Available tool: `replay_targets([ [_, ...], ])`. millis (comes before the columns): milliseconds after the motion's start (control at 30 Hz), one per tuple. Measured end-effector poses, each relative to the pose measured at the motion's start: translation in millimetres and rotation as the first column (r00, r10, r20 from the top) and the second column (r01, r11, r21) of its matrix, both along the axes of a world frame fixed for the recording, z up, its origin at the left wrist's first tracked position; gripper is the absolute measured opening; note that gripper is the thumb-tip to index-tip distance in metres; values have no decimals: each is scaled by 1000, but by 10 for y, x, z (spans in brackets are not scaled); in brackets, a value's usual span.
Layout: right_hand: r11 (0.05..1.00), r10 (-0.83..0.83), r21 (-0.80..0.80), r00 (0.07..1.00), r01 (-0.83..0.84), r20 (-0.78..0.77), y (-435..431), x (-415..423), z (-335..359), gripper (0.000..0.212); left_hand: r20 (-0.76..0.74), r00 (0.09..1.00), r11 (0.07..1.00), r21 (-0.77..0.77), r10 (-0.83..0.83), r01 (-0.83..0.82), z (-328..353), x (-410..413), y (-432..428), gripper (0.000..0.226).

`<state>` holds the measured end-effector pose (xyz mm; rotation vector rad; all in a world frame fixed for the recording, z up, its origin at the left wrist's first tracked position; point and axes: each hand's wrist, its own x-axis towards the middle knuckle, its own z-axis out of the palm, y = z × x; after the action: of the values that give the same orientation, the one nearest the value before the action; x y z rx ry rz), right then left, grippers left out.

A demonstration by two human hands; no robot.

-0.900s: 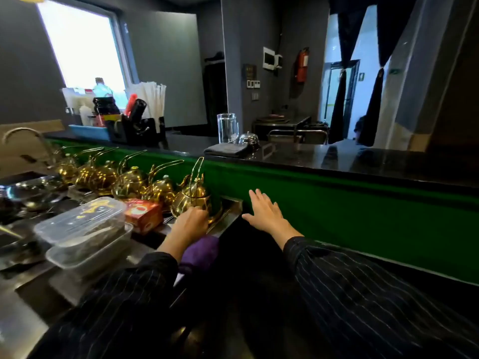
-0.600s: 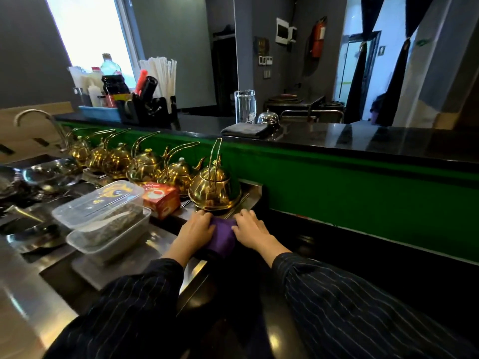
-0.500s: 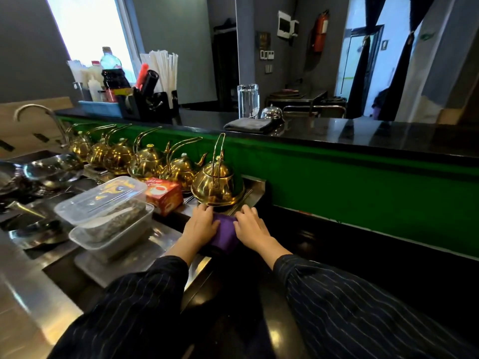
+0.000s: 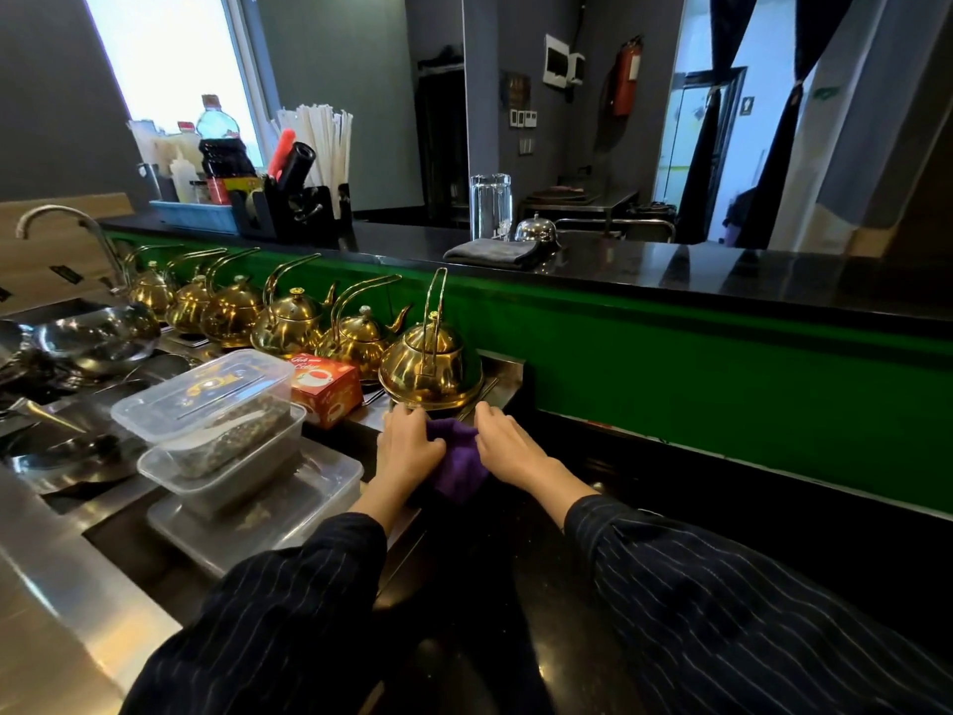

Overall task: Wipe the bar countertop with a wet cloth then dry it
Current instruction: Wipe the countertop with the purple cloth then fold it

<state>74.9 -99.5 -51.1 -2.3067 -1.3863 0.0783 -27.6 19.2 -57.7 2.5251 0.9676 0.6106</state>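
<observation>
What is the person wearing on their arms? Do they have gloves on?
Both arms wear long dark sleeves with thin pale pinstripes. The left sleeve and the right sleeve end at the wrists. No gloves: the left hand and the right hand are bare, with no rings or watch showing.

The cloth (image 4: 456, 464) bunched between the two hands was deep purple, and both sleeves (image 4: 722, 606) were near-black with thin pale pinstripes. The teapots (image 4: 430, 361) in the row were shiny gold, the small box (image 4: 325, 387) beside them was orange-red with white lettering, the two stacked tubs (image 4: 216, 405) were clear plastic, and the bowls (image 4: 98, 332) were bright silver steel. The bar front (image 4: 722, 384) was vivid green under a glossy black countertop (image 4: 722, 276), on which lay a folded dark grey towel (image 4: 490, 251), while a red extinguisher (image 4: 625, 77) hung on the grey wall
</observation>
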Motion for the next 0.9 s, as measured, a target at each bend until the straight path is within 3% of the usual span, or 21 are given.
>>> replay_targets([
  [167, 993, -46, 105, 996, 55, -78, -375, 199, 339, 17, 187, 968, 985, -27, -165, 173, 299, 218, -251, 13],
  [433, 984, -176, 39, 973, 172, 148, -1730, 875, 1041, 13, 163, 868, 883, 103, -468, 457, 773, 1107, -1123, 13],
  [533, 929, -358, 30, 873, 369, 331, -2380, 1106, 1226, 9, 159, 805, 820, 161, -571, 550, 929, 1494, -1602, 11],
  [633, 754, -642, 128, 679, 645, 356, -2941, 1288, 1428, 15, 215, 712, 744, 208, -668, 635, 1148, 1852, -2149, 9],
  [700, 621, -780, 189, 579, 760, 236, -3240, 1391, 1574, 18, 254, 646, 694, 248, -720, 676, 1306, 2075, -2526, 9],
  [767, 494, -848, 248, 525, 834, -76, -3481, 1524, 1701, 16, 285, 577, 642, 293, -766, 708, 1454, 2264, -2877, 8],
  [833, 354, -759, 300, 460, 886, -461, -3673, 1637, 1793, 20, 287, 515, 589, 344, -808, 732, 1569, 2442, -3175, 7],
  [900, 212, -654, 438, 459, 874, -601, -3826, 1766, 1830, 19, 262, 489, 555, 393, -832, 733, 1651, 2626, -3413, 8],
])
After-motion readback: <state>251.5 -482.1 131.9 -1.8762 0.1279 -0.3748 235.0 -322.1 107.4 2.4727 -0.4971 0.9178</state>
